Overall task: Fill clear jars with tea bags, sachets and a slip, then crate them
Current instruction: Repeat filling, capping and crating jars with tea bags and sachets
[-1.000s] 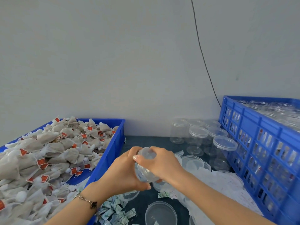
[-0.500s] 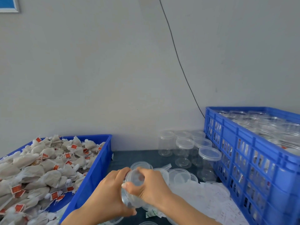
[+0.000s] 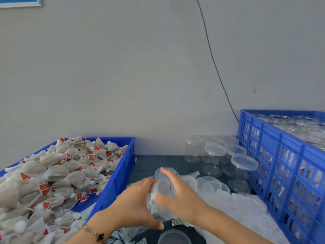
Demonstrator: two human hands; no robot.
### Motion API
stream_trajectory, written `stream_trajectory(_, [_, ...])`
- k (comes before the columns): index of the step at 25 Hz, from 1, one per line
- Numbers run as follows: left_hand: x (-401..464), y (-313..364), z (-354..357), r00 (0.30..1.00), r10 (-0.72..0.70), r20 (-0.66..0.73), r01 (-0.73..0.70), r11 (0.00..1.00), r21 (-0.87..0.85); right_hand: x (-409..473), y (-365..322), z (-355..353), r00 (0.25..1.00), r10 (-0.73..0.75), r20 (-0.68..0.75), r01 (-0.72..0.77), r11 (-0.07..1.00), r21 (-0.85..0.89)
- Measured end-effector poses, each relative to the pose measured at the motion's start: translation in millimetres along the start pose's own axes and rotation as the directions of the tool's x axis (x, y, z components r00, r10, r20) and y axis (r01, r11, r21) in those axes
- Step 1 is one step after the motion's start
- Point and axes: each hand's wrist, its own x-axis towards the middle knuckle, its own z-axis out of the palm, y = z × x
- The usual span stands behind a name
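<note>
two blue containers flank our dark table (image 3: 158, 161) below a grey wall (image 3: 123, 67): a tray (image 3: 121, 175) heaped with tea bags (image 3: 58, 175) at its left edge, a crate (image 3: 284, 155) of jars at its right. our left hand (image 3: 133, 206) and right hand (image 3: 177, 198) both grip a clear jar (image 3: 162, 191) over the table's near edge.

Left hand (image 3: 135, 206), right hand (image 3: 177, 196): both curled, gripping.

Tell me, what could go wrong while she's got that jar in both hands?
The clear jar is held tilted between the left hand and right hand, so it could slip or its contents could spill. An elbow swing might also knock over the empty lidded jars standing close beside the blue crate.
</note>
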Motion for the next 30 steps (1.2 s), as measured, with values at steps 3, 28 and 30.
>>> stream_trajectory(3, [-2.5,-3.3,-0.4,1.000,0.025,0.007,-0.026,0.998,0.049,3.1,-6.8,2.7,0.980,0.198,-0.027,-0.198,0.947,-0.253])
stream_trajectory(28, [0.5,-4.8,-12.0,0.991,0.009,0.131,0.066,0.825,-0.561,11.1,-48.4,-44.8,0.903,-0.146,0.404,0.317,0.861,-0.398])
stream_trajectory(30, [0.5,-3.8,-20.0,0.981,0.080,0.175,0.054,0.760,-0.648,13.7,-56.9,-55.6,0.882,-0.163,0.443,0.343,0.865,-0.365])
